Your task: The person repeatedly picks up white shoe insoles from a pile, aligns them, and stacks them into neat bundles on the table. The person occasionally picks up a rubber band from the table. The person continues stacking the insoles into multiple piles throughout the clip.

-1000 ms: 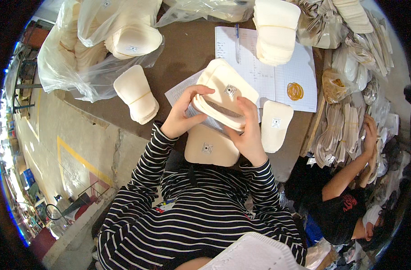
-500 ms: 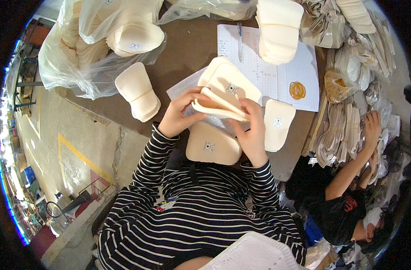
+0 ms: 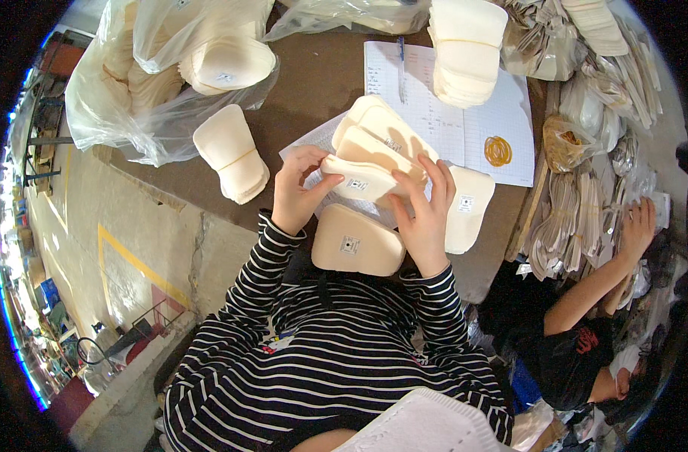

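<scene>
Cream pads (image 3: 355, 182): held between both hands, above the table (image 3: 306, 90)
Left hand (image 3: 292, 194): thumb and fingers grip their left end
Right hand (image 3: 427, 218): thumb and forefinger pinch their right end
Banded stack (image 3: 229, 154): upon the table, leftward

The left hand (image 3: 292, 194) grips the left end of a labelled cream pad (image 3: 372, 183) between thumb and fingers. The right hand (image 3: 428, 218) holds the opposite end, fingers spread. Further pads (image 3: 364, 113) are located directly behind. A lower pad (image 3: 363, 239), label upward, is positioned near the person's waist. The table (image 3: 314, 83) carries a banded stack (image 3: 227, 143) at left and gridded sheets (image 3: 445, 135). A pen (image 3: 401, 68), a larger banded stack (image 3: 468, 64) and coiled rubber bands (image 3: 498, 151) rest on the sheets. A clear plastic bag (image 3: 95, 117) containing pads occupies the upper left. At right, a co-worker's hand (image 3: 639, 226) is near bundled pieces (image 3: 558, 218).
</scene>
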The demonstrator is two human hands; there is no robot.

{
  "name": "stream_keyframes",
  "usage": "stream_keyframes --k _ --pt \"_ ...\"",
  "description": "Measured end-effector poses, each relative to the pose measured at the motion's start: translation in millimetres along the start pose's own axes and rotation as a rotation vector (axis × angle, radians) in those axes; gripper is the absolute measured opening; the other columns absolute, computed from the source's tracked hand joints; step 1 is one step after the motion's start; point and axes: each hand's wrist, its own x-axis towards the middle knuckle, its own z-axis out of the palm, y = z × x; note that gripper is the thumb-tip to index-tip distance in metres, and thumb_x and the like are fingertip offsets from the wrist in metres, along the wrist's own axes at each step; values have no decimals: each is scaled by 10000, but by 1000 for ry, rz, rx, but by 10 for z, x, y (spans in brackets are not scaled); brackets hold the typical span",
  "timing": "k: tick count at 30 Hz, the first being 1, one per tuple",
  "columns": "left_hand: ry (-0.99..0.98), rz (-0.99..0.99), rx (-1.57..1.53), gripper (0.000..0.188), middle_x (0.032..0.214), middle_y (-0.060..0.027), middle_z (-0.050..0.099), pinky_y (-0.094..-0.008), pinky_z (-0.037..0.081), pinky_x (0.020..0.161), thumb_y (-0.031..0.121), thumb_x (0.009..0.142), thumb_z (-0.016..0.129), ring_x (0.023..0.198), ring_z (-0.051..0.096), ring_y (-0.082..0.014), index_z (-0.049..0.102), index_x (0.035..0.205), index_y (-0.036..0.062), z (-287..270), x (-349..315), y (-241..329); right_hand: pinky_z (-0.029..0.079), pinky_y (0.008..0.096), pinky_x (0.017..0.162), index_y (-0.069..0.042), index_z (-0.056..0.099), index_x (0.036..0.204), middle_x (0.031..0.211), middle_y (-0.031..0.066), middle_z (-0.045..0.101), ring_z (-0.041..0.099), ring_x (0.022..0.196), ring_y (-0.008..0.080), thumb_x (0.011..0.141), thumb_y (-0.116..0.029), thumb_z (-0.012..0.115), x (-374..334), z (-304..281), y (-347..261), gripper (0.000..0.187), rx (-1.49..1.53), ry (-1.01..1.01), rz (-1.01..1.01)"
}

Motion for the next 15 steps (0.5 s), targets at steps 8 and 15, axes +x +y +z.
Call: stream_keyframes --k 8,15 --pt "-38 -18 -227 376 1152 -82 598 -354 479 1039 -44 820 769 1114 598 -187 545 1115 17 -19 -68 6 495 408 918 -99 714 1114 1244 103 609 607 1088 304 811 -33 749 -170 33 80 312 375 -121 11" --pt "-213 41 -117 403 1148 -102 608 -345 463 1031 -72 830 740 1151 588 -205 511 1136 56 -123 -65 -70 527 353 790 -63 728 1097 1117 116 669 654 933 274 854 -52 722 -46 9 4 244 467 -171 -3"
